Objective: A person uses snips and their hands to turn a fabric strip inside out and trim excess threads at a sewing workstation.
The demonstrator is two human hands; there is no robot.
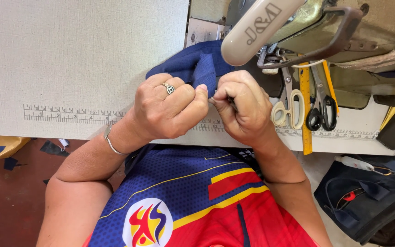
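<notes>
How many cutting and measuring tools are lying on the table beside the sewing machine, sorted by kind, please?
Scissors: 2, one pair with cream handles and one with black handles
Yellow ruler: 1
Total: 3
Both hands, left hand and right hand, pinch the navy fabric.

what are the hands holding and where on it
Both hands pinch a piece of navy blue cloth at its near folded edge: left hand and right hand grip it side by side.
</notes>
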